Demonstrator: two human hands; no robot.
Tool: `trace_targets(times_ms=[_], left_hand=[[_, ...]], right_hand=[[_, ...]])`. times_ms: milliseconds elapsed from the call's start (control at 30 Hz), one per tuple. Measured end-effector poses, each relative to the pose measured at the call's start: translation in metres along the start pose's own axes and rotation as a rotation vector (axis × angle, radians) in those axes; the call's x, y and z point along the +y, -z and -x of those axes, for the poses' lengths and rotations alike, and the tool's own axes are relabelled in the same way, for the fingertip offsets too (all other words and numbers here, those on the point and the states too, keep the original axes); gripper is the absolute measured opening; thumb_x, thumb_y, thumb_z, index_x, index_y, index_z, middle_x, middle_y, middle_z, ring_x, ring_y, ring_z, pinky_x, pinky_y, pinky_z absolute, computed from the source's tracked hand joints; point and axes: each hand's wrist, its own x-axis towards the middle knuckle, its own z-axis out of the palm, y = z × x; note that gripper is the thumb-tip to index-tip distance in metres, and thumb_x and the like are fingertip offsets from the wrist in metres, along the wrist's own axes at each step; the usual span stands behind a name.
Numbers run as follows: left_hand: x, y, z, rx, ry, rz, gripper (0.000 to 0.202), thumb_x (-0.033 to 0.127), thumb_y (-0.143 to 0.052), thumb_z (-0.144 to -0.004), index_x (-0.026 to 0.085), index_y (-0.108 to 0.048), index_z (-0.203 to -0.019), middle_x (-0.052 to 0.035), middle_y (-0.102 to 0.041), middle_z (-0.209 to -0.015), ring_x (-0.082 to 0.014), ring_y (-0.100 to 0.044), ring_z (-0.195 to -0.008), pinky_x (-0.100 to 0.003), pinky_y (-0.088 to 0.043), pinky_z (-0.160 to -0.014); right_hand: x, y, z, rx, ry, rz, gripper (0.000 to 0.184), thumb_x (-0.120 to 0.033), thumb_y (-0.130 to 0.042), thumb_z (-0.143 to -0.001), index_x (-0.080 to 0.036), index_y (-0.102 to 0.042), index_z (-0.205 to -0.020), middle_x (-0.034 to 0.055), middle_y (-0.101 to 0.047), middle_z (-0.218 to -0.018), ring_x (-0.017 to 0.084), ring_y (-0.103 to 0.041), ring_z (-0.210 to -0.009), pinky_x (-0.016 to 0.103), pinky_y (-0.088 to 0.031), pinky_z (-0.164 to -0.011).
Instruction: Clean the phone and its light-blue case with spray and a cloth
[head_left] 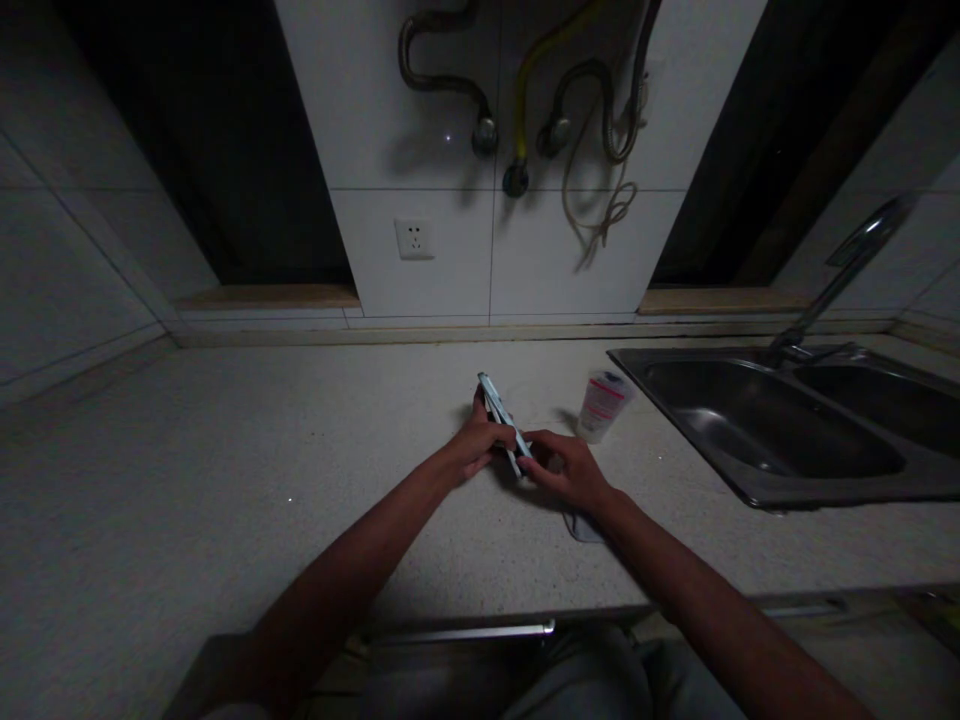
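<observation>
Over the counter, both hands are on a slim, pale flat object (504, 412) seen nearly edge-on. It is tilted and looks like two thin layers with a narrow dark gap between them; its kind is hard to make out in the dim light. My left hand (478, 440) is closed around its left side, with the thumb across it. At the near end, my right hand (564, 466) pinches it between thumb and fingers. Partly hidden below my right forearm, a flat thing with a rounded corner (582, 529) lies on the counter. A clear plastic cup (602, 404) with pink markings stands just beyond my right hand.
A steel double sink (750, 480) with a faucet (840, 275) is set into the speckled counter (225, 480) on the right. Hoses (521, 100) and a wall socket (414, 239) are on the tiled wall. A metal handle bar (465, 633) runs below the counter's front edge.
</observation>
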Motion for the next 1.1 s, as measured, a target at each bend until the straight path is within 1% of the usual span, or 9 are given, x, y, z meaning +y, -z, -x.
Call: trace_targets(times_ms=[167,267,367,533,633,733,900,1000,1100], left_hand=[[-0.008,0.004,-0.009,-0.012,0.03,0.223,0.049,0.004,-0.057,-0.043,0.022,-0.049,-0.088,0.0015,-0.058,-0.077,-0.0175,-0.06,-0.074,-0.035,-0.053,-0.072],[-0.006,0.008,-0.014,-0.055,0.146,0.31,0.026,0.007,-0.054,-0.045,0.017,-0.051,-0.069,-0.0039,-0.06,-0.071,-0.019,-0.059,-0.072,-0.038,-0.053,-0.075],[-0.002,0.011,-0.015,-0.055,0.231,0.381,0.017,0.008,-0.052,-0.047,0.015,-0.054,-0.062,-0.0081,-0.065,-0.074,-0.0208,-0.061,-0.075,-0.043,-0.054,-0.081],[0.001,0.014,-0.014,-0.092,0.284,0.378,0.017,0.006,-0.051,-0.048,0.015,-0.056,-0.061,-0.0099,-0.067,-0.076,-0.0228,-0.064,-0.078,-0.049,-0.053,-0.088],[0.0,0.017,-0.014,-0.134,0.304,0.316,0.02,0.004,-0.05,-0.05,0.013,-0.06,-0.065,-0.0099,-0.067,-0.075,-0.022,-0.064,-0.075,-0.045,-0.054,-0.085],[-0.002,0.022,-0.017,-0.17,0.307,0.257,0.023,0.003,-0.05,-0.049,0.012,-0.063,-0.066,-0.0097,-0.068,-0.072,-0.0218,-0.064,-0.072,-0.042,-0.054,-0.082],[-0.006,0.034,-0.025,-0.232,0.239,0.284,0.041,0.001,-0.049,-0.044,0.01,-0.066,-0.08,-0.0107,-0.072,-0.083,-0.0241,-0.068,-0.085,-0.043,-0.05,-0.094],[-0.006,0.04,-0.03,-0.276,0.259,0.324,0.051,0.002,-0.048,-0.04,0.008,-0.065,-0.088,-0.0125,-0.072,-0.089,-0.0271,-0.068,-0.096,-0.045,-0.047,-0.1],[-0.006,0.043,-0.033,-0.321,0.293,0.298,0.052,0.005,-0.049,-0.042,0.007,-0.065,-0.092,-0.0128,-0.072,-0.091,-0.0269,-0.068,-0.094,-0.044,-0.049,-0.096]], right_hand=[[0.002,0.002,-0.003,-0.058,0.058,-0.076,0.049,-0.054,-0.062,-0.089,-0.02,-0.062,-0.125,0.0129,-0.067,-0.114,0.025,-0.064,-0.101,0.039,-0.053,-0.086],[0.004,0.0,-0.004,-0.057,-0.013,-0.106,0.05,-0.052,-0.056,-0.094,-0.022,-0.057,-0.133,0.0141,-0.065,-0.124,0.026,-0.064,-0.108,0.042,-0.054,-0.091],[0.007,-0.001,-0.002,-0.005,-0.1,-0.092,0.047,-0.051,-0.052,-0.096,-0.021,-0.061,-0.13,0.0137,-0.068,-0.122,0.027,-0.067,-0.106,0.042,-0.056,-0.089],[0.01,0.0,0.001,-0.025,-0.146,0.041,0.05,-0.045,-0.054,-0.094,-0.019,-0.059,-0.135,0.0136,-0.074,-0.112,0.027,-0.072,-0.094,0.042,-0.056,-0.087],[0.009,0.0,0.003,-0.124,-0.147,0.075,0.052,-0.037,-0.054,-0.093,-0.021,-0.053,-0.142,0.0116,-0.075,-0.11,0.025,-0.074,-0.085,0.04,-0.057,-0.082],[0.01,-0.001,0.003,-0.191,-0.124,0.08,0.056,-0.029,-0.054,-0.09,-0.021,-0.049,-0.146,0.0116,-0.074,-0.116,0.027,-0.074,-0.091,0.042,-0.057,-0.085],[0.023,0.0,0.003,-0.167,0.013,0.073,0.066,-0.02,-0.054,-0.084,-0.018,-0.044,-0.15,0.0135,-0.062,-0.139,0.027,-0.067,-0.117,0.043,-0.053,-0.099],[0.03,0.002,0.003,-0.114,0.142,0.133,0.058,-0.02,-0.052,-0.087,-0.02,-0.049,-0.145,0.0128,-0.062,-0.138,0.027,-0.065,-0.12,0.045,-0.052,-0.101],[0.028,0.003,0.004,-0.068,0.227,0.242,0.052,-0.024,-0.053,-0.089,-0.021,-0.052,-0.14,0.0133,-0.065,-0.134,0.028,-0.066,-0.115,0.046,-0.054,-0.097]])
